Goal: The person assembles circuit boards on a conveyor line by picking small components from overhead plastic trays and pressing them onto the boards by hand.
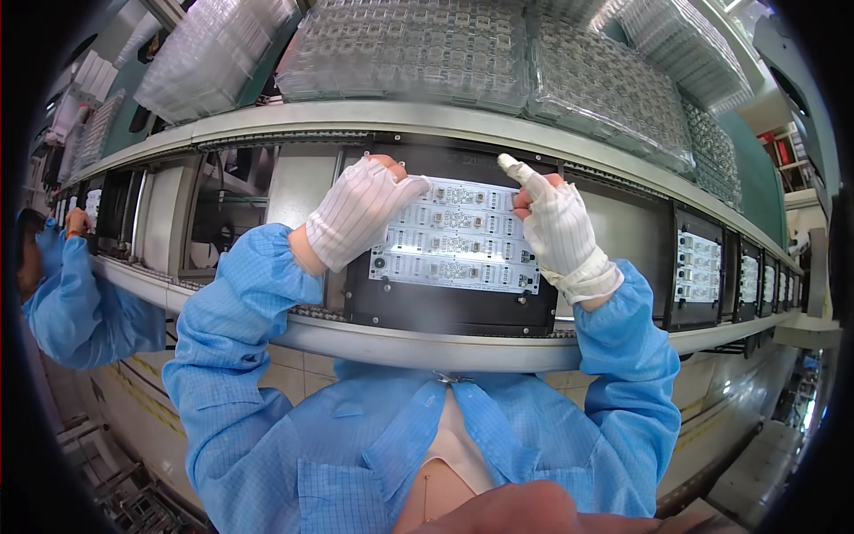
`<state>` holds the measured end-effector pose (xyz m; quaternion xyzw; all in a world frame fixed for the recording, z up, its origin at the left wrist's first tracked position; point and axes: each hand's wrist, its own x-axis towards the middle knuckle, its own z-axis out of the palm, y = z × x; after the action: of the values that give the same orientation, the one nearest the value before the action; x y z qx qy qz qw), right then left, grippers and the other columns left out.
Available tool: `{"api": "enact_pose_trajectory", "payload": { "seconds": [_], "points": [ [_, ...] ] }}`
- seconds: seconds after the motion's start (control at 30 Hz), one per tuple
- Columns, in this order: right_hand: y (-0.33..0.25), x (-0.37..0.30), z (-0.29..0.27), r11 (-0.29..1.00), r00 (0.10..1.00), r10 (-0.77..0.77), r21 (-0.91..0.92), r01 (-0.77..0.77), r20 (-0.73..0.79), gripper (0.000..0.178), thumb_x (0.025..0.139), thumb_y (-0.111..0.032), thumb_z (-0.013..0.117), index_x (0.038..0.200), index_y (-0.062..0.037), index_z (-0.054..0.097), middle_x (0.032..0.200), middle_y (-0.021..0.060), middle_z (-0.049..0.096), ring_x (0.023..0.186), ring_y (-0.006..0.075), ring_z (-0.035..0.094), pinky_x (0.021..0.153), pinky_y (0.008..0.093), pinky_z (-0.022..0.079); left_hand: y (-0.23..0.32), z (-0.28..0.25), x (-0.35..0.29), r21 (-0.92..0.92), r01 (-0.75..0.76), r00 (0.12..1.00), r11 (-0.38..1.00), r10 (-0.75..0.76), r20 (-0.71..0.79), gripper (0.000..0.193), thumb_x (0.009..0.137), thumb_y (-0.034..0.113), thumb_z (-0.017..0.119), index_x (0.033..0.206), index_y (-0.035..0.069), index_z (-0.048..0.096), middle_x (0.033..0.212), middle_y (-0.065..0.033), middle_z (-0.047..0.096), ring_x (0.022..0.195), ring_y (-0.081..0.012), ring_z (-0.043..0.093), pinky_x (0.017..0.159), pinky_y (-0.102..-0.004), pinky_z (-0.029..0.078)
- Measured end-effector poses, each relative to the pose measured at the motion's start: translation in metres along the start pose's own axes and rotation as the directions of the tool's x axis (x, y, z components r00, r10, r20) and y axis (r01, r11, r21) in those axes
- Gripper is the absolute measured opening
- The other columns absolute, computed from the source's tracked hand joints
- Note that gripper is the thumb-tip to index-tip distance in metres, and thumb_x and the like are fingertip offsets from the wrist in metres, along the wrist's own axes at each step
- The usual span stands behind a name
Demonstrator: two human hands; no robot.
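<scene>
A white circuit board panel (458,242) with several rows of small components lies on a black carrier plate (436,310) in front of me. Over the panel's upper left corner is my left hand (365,212), in a white striped glove with bare fingertips. Its fingers curl inward beside the board's edge, and whatever they pinch is hidden. At the upper right edge, my right hand (562,227) wears a similar glove. Its covered index finger stretches away from me, while the other fingers bend toward the panel. I see nothing held in it.
The carrier rests on a conveyor with a metal front rail (427,345). More boards on black carriers (698,267) stand along the line to the right. Stacked clear plastic trays (409,53) fill the far side. At the left, a co-worker's blue sleeve (93,298) reaches to the line.
</scene>
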<state>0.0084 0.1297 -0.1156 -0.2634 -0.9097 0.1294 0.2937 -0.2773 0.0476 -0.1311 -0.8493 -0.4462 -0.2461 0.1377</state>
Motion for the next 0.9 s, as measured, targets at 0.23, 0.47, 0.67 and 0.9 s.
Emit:
{"api": "enact_pose_trajectory", "payload": {
  "seconds": [0.23, 0.47, 0.67, 0.9],
  "points": [
    [0.004, 0.004, -0.007, 0.993, 0.988, -0.014, -0.111, 0.032, 0.156, 0.072, 0.073, 0.011, 0.062, 0.140, -0.0143, 0.055, 0.076, 0.0036, 0.057, 0.071, 0.0227, 0.058, 0.070, 0.0368, 0.046, 0.004, 0.005, 0.004, -0.054, 0.016, 1.000, 0.998, -0.015, 0.009, 0.033, 0.079, 0.003, 0.067, 0.111, 0.007, 0.065, 0.095, -0.0096, 0.064, 0.094, -0.0297, 0.063, 0.085, -0.0405, 0.052],
    [0.004, 0.011, -0.023, 0.978, 0.946, 0.202, -0.004, -0.208, 0.254, 0.072, 0.073, 0.013, 0.056, 0.139, -0.0135, 0.055, 0.081, 0.0074, 0.062, 0.077, 0.0262, 0.061, 0.073, 0.0377, 0.049, 0.008, 0.004, 0.013, -0.061, 0.020, 0.999, 0.998, -0.022, -0.034, 0.026, 0.077, 0.005, 0.062, 0.103, 0.008, 0.061, 0.085, -0.0096, 0.060, 0.089, -0.0281, 0.063, 0.082, -0.0385, 0.052],
    [-0.006, 0.017, -0.025, 0.986, 0.945, 0.145, -0.118, -0.115, 0.292, 0.069, 0.071, 0.014, 0.054, 0.135, -0.0122, 0.058, 0.083, 0.0099, 0.064, 0.079, 0.0271, 0.062, 0.075, 0.0387, 0.050, 0.006, 0.005, 0.013, -0.063, 0.012, 0.998, 0.998, -0.015, -0.057, 0.026, 0.077, 0.006, 0.062, 0.103, 0.008, 0.062, 0.085, -0.0090, 0.061, 0.088, -0.0277, 0.063, 0.079, -0.0384, 0.052],
    [0.009, -0.007, -0.003, 0.931, 0.989, -0.121, -0.336, 0.144, 0.087, 0.056, 0.075, 0.007, 0.058, 0.128, -0.0096, 0.063, 0.083, 0.0069, 0.064, 0.084, 0.0263, 0.063, 0.083, 0.0400, 0.049, 0.003, -0.003, 0.023, -0.172, 0.049, 0.997, 0.984, -0.037, 0.071, 0.032, 0.076, 0.006, 0.069, 0.108, 0.011, 0.066, 0.090, -0.0085, 0.065, 0.090, -0.0274, 0.064, 0.081, -0.0376, 0.052]
  ]
}}
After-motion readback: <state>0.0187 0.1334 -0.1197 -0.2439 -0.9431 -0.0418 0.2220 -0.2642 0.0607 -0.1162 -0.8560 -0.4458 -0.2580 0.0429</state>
